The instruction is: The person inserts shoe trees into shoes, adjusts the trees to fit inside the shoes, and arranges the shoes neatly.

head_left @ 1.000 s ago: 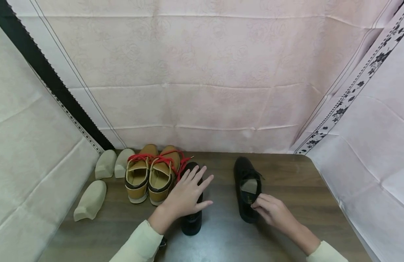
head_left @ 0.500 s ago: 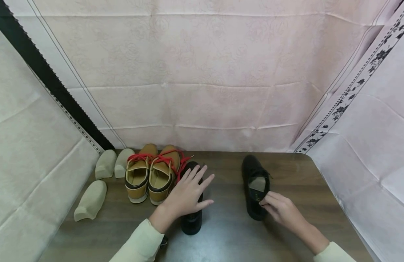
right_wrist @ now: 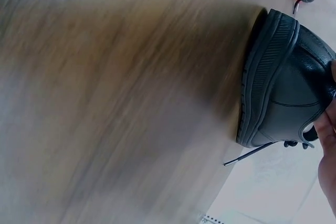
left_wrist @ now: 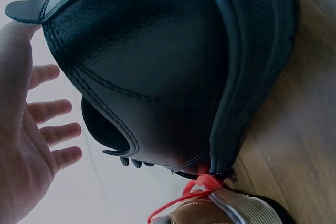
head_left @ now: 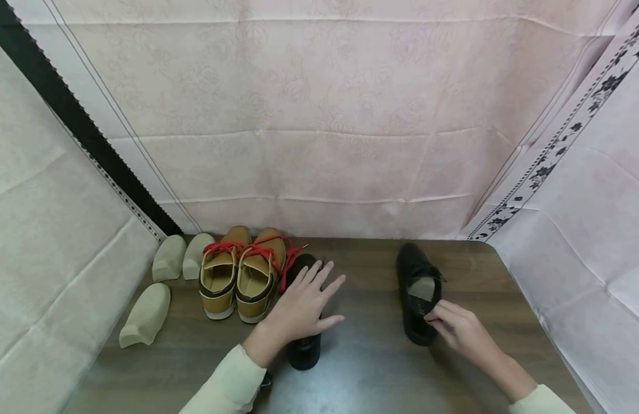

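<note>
My right hand (head_left: pixel 460 330) pinches the rim of a black lace-up shoe (head_left: pixel 412 260) near its heel. This shoe stands on the wooden tabletop, toe pointing away, its pale insole showing. In the right wrist view, fingers (right_wrist: pixel 326 129) grip the edge of the shoe's opening. Over the other black shoe (head_left: pixel 304 357) is my left hand (head_left: pixel 298 307), its fingers spread, hiding the shoe's middle. The left wrist view shows the fingers straight beside this shoe's opening, and the thumb by its heel tab (left_wrist: pixel 27 11); whether they touch, I cannot tell.
Two tan shoes (head_left: pixel 218 299) with red laces (head_left: pixel 223 247) stand left of the near black shoe. Cream shoe-shaped inserts (head_left: pixel 145 315) lie at the far left. A small dark object (head_left: pixel 266 379) is partly hidden by my left sleeve. Pale cloth (head_left: pixel 319 144) borders the tabletop.
My right hand has moved the right black shoe to the right along the tabletop, widening the gap between the black shoes. The left hand has stayed almost in place.
</note>
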`<state>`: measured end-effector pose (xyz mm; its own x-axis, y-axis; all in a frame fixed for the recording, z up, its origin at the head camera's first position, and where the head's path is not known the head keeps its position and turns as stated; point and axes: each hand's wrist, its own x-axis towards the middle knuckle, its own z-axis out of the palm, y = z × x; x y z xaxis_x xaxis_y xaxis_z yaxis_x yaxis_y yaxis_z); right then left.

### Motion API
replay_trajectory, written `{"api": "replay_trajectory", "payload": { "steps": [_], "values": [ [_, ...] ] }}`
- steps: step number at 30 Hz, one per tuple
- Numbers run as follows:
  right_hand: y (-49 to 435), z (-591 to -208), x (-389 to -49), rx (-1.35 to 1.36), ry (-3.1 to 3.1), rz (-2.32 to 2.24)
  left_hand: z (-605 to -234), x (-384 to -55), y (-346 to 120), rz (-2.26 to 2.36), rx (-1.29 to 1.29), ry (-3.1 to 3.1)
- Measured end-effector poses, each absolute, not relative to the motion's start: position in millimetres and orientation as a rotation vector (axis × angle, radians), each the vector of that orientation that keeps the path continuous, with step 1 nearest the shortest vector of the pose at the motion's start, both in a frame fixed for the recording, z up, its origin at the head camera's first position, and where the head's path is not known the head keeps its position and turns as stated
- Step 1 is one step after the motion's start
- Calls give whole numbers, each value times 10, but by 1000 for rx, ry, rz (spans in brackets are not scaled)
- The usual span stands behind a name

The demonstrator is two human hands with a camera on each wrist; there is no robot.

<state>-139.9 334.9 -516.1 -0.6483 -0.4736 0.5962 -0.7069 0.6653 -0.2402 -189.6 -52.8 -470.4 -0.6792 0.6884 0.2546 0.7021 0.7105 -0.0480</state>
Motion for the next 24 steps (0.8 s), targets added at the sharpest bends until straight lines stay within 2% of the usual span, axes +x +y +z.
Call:
{"api": "replay_trajectory", "payload": {
  "steps": [24],
  "values": [
    [3662,-5115,-1423,851,-2394,590,-4702,-1870,-306,-104,-1136,-2686]
  ]
}}
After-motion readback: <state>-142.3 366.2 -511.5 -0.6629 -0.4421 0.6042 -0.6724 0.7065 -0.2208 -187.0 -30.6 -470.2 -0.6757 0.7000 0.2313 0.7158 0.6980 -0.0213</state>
